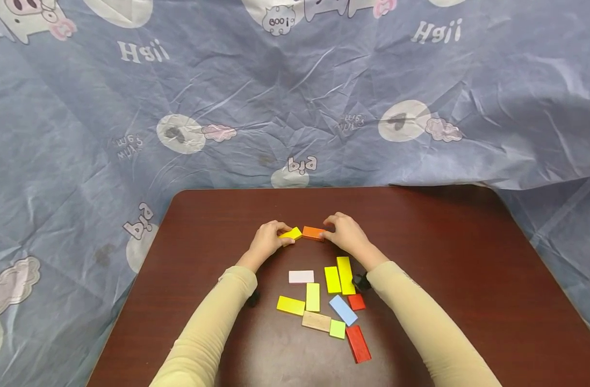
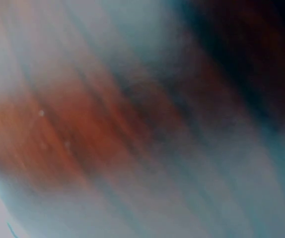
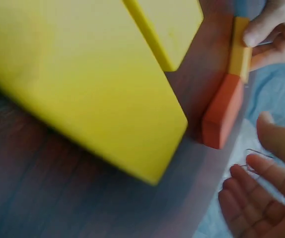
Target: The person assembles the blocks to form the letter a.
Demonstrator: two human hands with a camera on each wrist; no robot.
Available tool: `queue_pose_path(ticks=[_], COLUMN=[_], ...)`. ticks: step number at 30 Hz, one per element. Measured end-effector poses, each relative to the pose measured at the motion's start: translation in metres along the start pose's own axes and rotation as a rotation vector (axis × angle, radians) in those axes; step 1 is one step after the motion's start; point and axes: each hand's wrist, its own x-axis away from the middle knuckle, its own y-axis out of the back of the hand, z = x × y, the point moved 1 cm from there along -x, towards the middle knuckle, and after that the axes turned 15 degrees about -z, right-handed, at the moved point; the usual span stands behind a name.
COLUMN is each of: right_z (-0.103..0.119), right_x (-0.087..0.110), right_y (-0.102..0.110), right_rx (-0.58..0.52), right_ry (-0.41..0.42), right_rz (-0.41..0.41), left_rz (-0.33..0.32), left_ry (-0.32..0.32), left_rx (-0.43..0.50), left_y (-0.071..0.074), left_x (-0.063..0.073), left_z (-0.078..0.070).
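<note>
In the head view my left hand pinches a yellow block between thumb and fingers. Right beside that block lies an orange block, and in the right wrist view the yellow block and the orange block meet end to end. My right hand is at the orange block's right end. Its fingers are spread, with a gap to the orange block in the right wrist view. The left wrist view is blurred and too close to make anything out.
Nearer me on the brown table lie several loose blocks: a white one, yellow ones, a wooden one, a green one, a blue one and red ones. A patterned cloth hangs behind the table.
</note>
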Motion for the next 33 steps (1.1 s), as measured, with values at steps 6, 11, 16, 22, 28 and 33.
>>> queue_pose_path(ticks=[6, 11, 16, 22, 28, 33], right_z=[-0.006, -0.013, -0.011, -0.005, -0.001, 0.001], right_x=[0.031, 0.065, 0.087, 0.092, 0.085, 0.076], right_y=[0.016, 0.014, 0.009, 0.008, 0.004, 0.003], right_rx=[-0.006, -0.001, 0.009, 0.031, 0.047, 0.085], right_ry=[-0.133, -0.230, -0.280, -0.302, -0.337, -0.352], right_rz=[-0.015, -0.013, -0.022, -0.023, -0.007, 0.007], left_rz=[-0.008, -0.007, -0.014, -0.014, -0.012, -0.005], left_ry=[-0.004, -0.002, -0.004, -0.006, -0.003, -0.008], left_rx=[0.019, 0.022, 0.034, 0.034, 0.039, 0.041], left_y=[0.002, 0.000, -0.001, -0.001, -0.001, 0.001], left_x=[0.003, 0.006, 0.004, 0.003, 0.003, 0.004], left_z=[0.000, 0.000, 0.000, 0.001, 0.002, 0.000])
